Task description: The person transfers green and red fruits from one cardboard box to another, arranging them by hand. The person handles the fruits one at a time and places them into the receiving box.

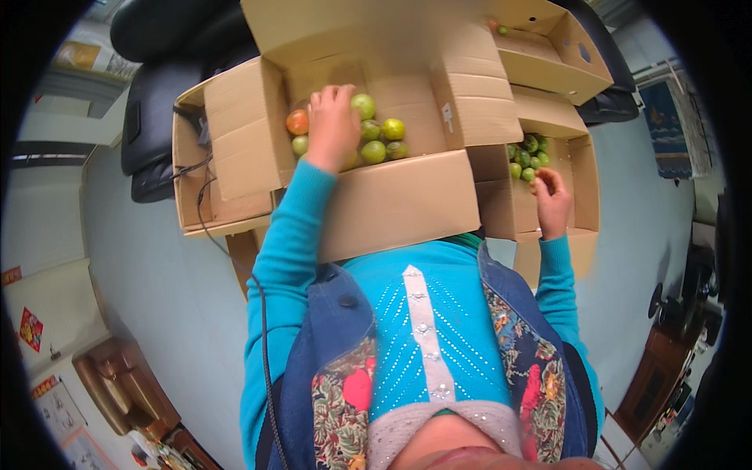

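My left hand (335,126) reaches into the large cardboard box (405,194) in front of me, its fingers bent down among the tomatoes. Its back hides whether anything is in its grasp. An orange-red tomato (298,121) lies just left of it, and a green tomato (363,106) is close by its right side. Several more green tomatoes, such as one yellowish-green tomato (393,128), rest on the box floor. My right hand (551,197) is over the smaller cardboard box (581,188) on the right, thumb and fingers curved apart with no fruit visible between them. Small green tomatoes (529,154) are clustered by its fingertips.
A third box (555,70) at the upper right holds a reddish fruit and a green one. Another cardboard box (235,202) on the left contains black cables (202,164). One cord (262,329) runs along my left arm. Black seats (158,117) stand behind the boxes.
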Available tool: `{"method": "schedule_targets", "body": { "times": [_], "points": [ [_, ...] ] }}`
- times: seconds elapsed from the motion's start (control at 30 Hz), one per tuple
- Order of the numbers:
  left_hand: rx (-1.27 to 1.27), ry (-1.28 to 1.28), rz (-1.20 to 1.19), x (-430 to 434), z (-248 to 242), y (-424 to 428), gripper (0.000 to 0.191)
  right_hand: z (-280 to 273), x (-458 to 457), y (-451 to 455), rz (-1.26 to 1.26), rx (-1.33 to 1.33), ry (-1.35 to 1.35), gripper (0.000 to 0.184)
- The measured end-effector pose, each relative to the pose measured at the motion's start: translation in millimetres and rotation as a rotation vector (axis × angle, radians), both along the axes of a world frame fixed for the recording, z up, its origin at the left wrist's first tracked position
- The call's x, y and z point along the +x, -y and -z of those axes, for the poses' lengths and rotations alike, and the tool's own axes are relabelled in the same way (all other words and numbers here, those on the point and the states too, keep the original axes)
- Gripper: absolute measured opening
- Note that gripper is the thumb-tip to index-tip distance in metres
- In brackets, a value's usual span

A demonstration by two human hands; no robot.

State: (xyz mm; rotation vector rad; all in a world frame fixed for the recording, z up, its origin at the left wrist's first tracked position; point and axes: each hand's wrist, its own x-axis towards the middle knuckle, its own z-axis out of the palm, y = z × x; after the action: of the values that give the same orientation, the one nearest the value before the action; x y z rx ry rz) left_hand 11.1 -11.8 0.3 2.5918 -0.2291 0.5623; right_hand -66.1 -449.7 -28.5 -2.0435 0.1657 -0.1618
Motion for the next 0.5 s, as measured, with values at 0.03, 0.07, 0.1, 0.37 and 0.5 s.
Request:
{"method": "schedule_targets", "body": {
  "times": [0.03,0.07,0.1,0.37,0.5],
  "points": [
    [-0.061,0.060,0.054,-10.0,-6.1,11.7,0.035,13.6,-0.3,14.2,0.011,-0.200,-0.132,0.030],
    [-0.113,-0.012,0.147,-21.9,-10.9,24.9,0.034,27.3,-2.9,24.1,-0.009,-0.299,-0.239,0.041],
    [-0.167,-0.050,0.244,-33.7,-14.4,38.8,0.034,41.6,-8.9,28.6,-0.075,-0.407,-0.217,0.043],
    [-0.241,-0.173,0.452,-62.2,-16.3,80.1,0.026,71.4,-20.1,22.2,-0.221,-0.600,-0.557,0.044],
    [-0.241,-0.173,0.446,-62.9,-12.8,79.9,0.022,65.0,-18.5,31.4,-0.286,-0.761,-0.417,0.041]
  ]
}}
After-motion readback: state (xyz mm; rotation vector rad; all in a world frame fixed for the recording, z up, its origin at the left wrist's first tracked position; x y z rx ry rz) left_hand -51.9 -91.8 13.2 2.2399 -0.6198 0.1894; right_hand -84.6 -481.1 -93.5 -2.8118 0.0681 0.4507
